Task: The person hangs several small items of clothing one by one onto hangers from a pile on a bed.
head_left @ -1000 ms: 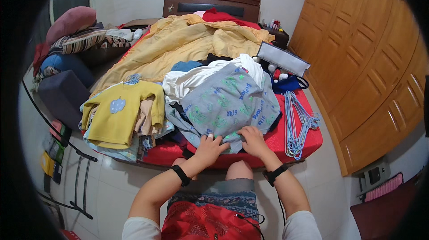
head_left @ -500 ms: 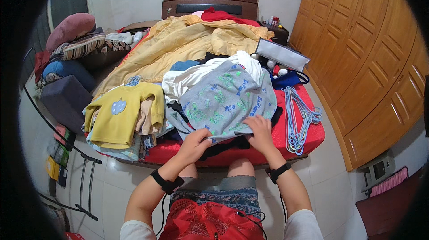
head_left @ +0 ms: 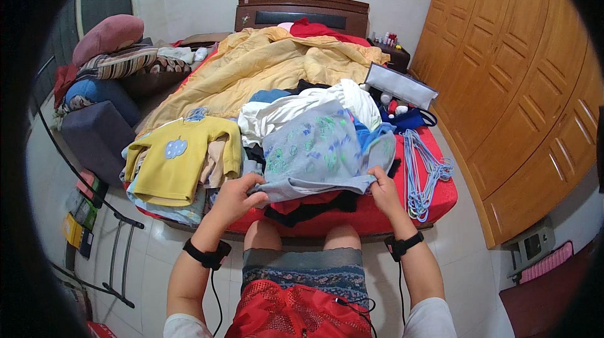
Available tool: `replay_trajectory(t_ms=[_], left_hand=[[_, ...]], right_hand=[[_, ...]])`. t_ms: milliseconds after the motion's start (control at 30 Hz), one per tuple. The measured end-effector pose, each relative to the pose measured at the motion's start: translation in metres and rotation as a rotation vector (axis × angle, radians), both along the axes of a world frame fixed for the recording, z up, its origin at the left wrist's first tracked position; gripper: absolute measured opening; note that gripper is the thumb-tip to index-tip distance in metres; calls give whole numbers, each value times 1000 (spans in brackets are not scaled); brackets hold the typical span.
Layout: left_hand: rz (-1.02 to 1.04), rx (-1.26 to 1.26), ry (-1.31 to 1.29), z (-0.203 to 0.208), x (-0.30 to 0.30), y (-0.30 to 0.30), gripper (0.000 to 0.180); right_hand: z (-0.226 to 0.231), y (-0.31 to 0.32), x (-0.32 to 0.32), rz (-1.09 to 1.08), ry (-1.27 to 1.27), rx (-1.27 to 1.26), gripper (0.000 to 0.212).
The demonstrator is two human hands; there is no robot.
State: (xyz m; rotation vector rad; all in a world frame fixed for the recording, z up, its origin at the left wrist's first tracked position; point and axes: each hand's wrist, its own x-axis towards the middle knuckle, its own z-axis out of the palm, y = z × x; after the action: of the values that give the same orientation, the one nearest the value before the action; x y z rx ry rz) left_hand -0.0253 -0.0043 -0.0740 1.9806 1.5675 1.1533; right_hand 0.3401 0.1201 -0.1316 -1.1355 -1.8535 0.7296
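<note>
A grey garment with blue and green print [head_left: 314, 149] is stretched between my two hands at the front of the bed. My left hand [head_left: 240, 196] grips its near left corner, thumb and fingers closed on the fabric. The near right edge is pinched in my right hand [head_left: 384, 188]. I cannot tell whether it is a shirt or trousers. Beneath and behind it lie a white garment [head_left: 258, 118] and some black clothing [head_left: 343, 205]. To the left, a yellow long-sleeved top [head_left: 167, 165] with a cloud-like patch lies flat on a pile of clothes.
Blue and white hangers [head_left: 425, 174] lie in a bundle on the red sheet [head_left: 440, 196] at the right. A yellow quilt [head_left: 251, 67] covers the far bed. Cushions [head_left: 113, 61] are heaped at the left, above a black metal rack [head_left: 119, 256]. Wooden wardrobe doors [head_left: 503, 86] line the right.
My hands have moved apart, and the grey garment's near edge is now pulled taut between them. My right hand has gone from lying on the cloth to pinching its edge.
</note>
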Motion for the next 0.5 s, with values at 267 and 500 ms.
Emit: replay_trajectory(t_ms=[267, 500], left_hand=[[210, 239, 372, -6, -26, -10, 21], [275, 79, 222, -22, -33, -11, 19]], right_hand=[[12, -25, 16, 279, -765, 172, 24], [15, -37, 26, -96, -658, 49, 19]])
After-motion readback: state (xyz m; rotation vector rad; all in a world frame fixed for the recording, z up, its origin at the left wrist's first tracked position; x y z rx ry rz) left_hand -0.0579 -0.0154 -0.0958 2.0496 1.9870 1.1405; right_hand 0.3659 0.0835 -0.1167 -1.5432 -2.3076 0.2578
